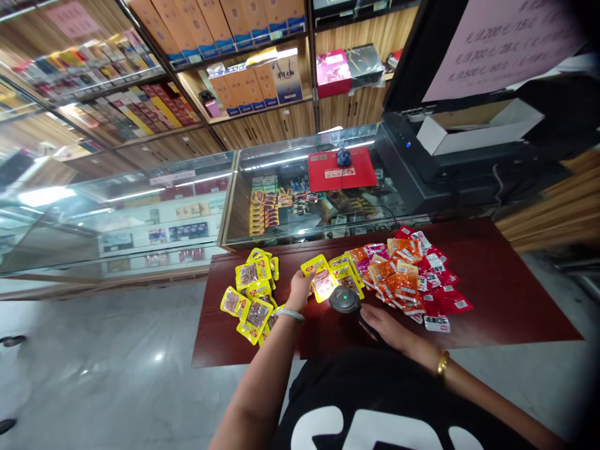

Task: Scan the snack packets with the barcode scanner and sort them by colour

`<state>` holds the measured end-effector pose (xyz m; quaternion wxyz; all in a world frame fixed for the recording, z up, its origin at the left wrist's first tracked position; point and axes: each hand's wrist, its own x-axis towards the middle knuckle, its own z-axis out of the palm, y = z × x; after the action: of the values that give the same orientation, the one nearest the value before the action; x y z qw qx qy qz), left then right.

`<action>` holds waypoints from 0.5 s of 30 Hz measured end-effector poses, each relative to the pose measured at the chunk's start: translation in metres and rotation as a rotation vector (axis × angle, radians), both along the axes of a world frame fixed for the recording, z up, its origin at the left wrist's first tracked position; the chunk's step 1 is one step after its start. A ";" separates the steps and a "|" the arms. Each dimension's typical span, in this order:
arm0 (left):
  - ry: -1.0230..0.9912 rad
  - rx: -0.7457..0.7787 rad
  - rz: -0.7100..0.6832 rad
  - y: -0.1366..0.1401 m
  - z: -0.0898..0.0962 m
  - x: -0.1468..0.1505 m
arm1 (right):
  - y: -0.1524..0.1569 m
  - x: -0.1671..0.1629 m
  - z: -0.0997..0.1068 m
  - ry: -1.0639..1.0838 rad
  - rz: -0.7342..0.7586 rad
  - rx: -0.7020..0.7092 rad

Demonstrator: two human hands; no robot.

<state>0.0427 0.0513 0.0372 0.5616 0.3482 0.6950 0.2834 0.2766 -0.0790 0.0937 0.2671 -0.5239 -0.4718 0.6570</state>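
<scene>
left hand (300, 289) holding yellow packet (322, 281), right hand (382, 325) gripping scanner (344, 300)

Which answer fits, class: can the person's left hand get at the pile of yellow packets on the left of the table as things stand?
Probably yes: the left hand holds one yellow packet, but the yellow pile lies uncovered just beside it.

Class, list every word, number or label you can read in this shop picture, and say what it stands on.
None reads clearly.
Pink paper sign: handwritten rows of numbers, too blurred to quote.
Black T-shirt: large white letters, cut off.
Yellow snack packet in the left hand: print too small.
Red mouse mat: white label, unreadable.
</scene>
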 end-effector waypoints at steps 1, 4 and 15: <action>-0.017 -0.013 0.019 0.001 0.001 0.003 | 0.001 0.002 0.001 -0.014 0.004 0.020; -0.162 -0.077 0.002 0.004 0.005 0.016 | 0.003 0.005 0.006 -0.039 0.027 0.026; 0.173 0.034 -0.242 -0.047 -0.006 -0.035 | 0.005 -0.011 -0.014 0.020 0.069 -0.065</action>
<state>0.0080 0.0040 0.0311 0.5237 0.4620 0.6889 0.1943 0.2653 -0.0743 0.0799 0.2317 -0.5093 -0.4654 0.6859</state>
